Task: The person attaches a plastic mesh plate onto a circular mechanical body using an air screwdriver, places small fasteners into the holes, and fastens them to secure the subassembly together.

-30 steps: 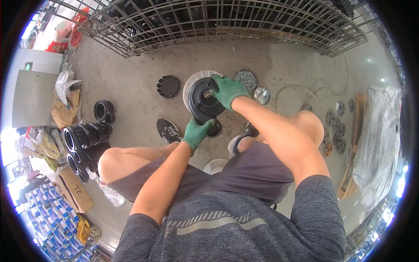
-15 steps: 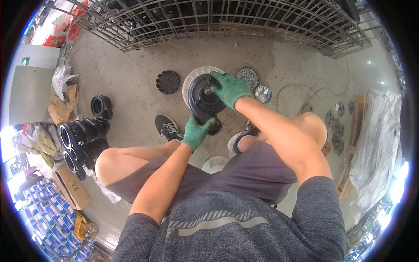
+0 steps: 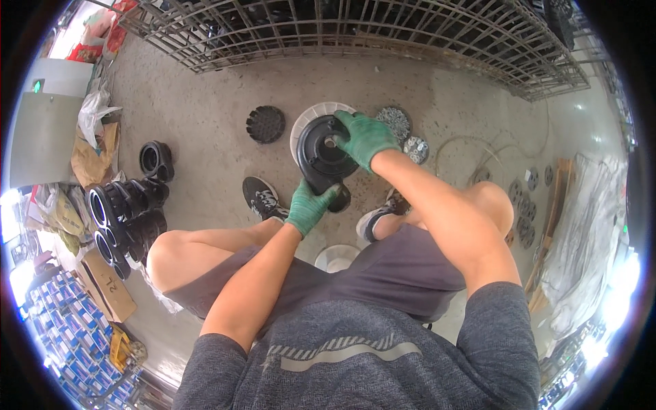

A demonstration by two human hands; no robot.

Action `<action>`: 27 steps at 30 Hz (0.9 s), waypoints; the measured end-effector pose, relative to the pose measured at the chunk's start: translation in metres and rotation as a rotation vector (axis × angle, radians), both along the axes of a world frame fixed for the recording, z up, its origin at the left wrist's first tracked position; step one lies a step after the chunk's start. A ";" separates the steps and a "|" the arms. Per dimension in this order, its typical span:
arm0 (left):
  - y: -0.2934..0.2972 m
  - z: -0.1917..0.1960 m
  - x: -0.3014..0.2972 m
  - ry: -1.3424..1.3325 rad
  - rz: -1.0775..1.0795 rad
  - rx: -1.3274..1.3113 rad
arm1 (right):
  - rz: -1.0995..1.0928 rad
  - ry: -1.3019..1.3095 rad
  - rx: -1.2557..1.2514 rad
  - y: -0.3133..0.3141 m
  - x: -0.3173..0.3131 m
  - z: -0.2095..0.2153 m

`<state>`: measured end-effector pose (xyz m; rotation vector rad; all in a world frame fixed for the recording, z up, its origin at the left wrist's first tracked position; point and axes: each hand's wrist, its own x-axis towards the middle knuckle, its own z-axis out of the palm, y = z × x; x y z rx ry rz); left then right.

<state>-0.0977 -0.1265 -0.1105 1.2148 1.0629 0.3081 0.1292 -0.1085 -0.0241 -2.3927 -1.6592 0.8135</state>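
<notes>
Grip, two-handed, closed on one black housing

Left grip [image 3: 311, 208]: green glove, curled around the small round end [image 3: 340, 199] of the black housing [image 3: 316, 164]. Right grip [image 3: 369, 140]: green glove, fingers over the far right rim, thumb near the central hole. Housing: one piece, set over the white ribbed stand [image 3: 311, 113], its small end overhanging the near side; contact beneath hidden. Handling, as judged: stiff, moderately light, smooth enough to slip; best held at the outer rim and small end, clear of the hole. Left of stand: black round piece with toothed rim [image 3: 265, 124]; farther left, row of black ring-shaped housings [image 3: 145, 190]. Right of stand: cluster of small grey parts [image 3: 394, 123], smaller cluster of silvery parts [image 3: 415, 149] just beside it.
</notes>
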 end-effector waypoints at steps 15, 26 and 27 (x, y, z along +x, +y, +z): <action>0.133 -0.109 -0.052 0.679 0.196 0.572 | -0.050 0.203 -0.033 0.000 -0.002 0.053; 0.212 -0.116 -0.013 0.868 -0.419 0.711 | 0.058 0.145 0.030 -0.042 0.011 0.060; 0.222 -0.101 -0.012 0.838 -0.380 0.725 | 0.041 0.160 0.075 -0.043 0.017 0.061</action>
